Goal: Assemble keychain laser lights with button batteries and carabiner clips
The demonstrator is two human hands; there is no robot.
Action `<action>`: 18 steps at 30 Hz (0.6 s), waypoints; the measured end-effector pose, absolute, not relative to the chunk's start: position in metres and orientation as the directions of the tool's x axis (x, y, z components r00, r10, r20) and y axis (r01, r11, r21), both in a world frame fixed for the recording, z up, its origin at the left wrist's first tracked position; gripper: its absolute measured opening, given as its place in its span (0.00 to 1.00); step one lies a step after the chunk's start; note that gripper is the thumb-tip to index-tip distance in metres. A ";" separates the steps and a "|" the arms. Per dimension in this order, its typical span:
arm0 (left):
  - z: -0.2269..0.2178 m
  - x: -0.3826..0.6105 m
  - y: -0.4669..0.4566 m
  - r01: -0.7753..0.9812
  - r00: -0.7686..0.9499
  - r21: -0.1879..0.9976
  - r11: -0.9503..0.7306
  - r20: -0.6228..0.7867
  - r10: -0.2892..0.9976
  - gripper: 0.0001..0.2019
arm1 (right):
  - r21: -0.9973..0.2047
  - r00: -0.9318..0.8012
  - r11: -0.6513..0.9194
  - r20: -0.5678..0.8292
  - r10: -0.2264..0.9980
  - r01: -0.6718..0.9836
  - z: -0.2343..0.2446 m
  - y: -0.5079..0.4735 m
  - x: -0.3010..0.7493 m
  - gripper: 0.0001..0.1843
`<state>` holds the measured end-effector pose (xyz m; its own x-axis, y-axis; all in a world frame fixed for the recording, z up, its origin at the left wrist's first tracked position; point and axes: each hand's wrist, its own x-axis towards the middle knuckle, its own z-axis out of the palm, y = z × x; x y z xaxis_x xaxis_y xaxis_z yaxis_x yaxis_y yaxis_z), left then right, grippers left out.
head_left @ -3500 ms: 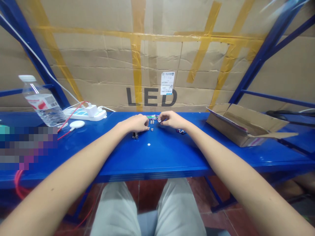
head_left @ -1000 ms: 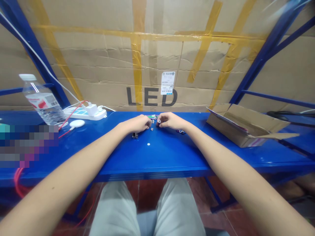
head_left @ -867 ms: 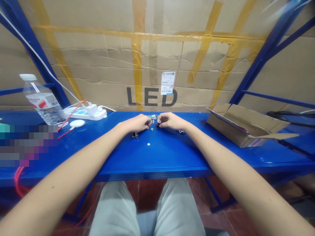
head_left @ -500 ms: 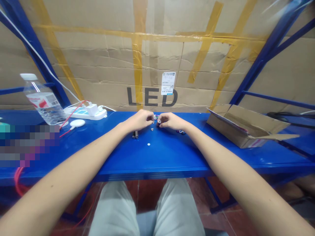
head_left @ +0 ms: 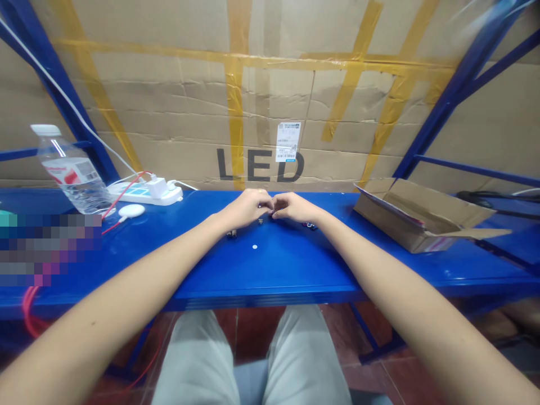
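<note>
My left hand and my right hand meet fingertip to fingertip at the far middle of the blue bench. Both are closed in a pinch on tiny parts that I cannot make out. Small metal pieces lie under and between the hands. A short dark cylinder lies just below my left hand. A little white disc sits alone on the bench, nearer to me. Small dark parts lie beside my right wrist.
An open cardboard box sits at the right. A water bottle, a white power strip with red and white cables, and a white puck stand at the left. A taped cardboard wall marked LED backs the bench.
My left hand has lifted off the bench and moved right until its fingertips touch those of my right hand. My right hand has stayed almost still.
</note>
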<state>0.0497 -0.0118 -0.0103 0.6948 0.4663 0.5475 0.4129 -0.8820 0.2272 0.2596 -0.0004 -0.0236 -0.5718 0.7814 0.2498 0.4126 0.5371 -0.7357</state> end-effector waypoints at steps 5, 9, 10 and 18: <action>-0.010 0.048 -0.011 0.424 0.672 0.259 -0.868 0.552 0.493 0.06 | -0.812 -0.561 0.471 0.224 0.797 0.345 -0.026 0.001 0.260 0.11; -0.009 0.049 -0.013 0.451 0.622 0.337 -0.826 0.545 0.562 0.07 | -0.850 -0.557 0.432 0.210 0.803 0.302 -0.025 -0.001 0.258 0.11; -0.009 0.049 -0.013 0.461 0.611 0.349 -0.816 0.541 0.577 0.08 | -0.856 -0.554 0.424 0.208 0.807 0.297 -0.024 -0.002 0.257 0.10; -0.008 0.048 -0.010 0.468 0.492 0.528 -0.709 0.511 0.705 0.05 | -0.920 -0.497 0.311 0.159 0.853 0.239 -0.024 -0.008 0.246 0.15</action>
<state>0.0484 -0.0097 -0.0084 0.4918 0.7052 0.5107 0.4679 -0.7087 0.5281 0.2458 -0.0081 -0.0242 -0.4970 0.8530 0.1594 0.2385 0.3110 -0.9200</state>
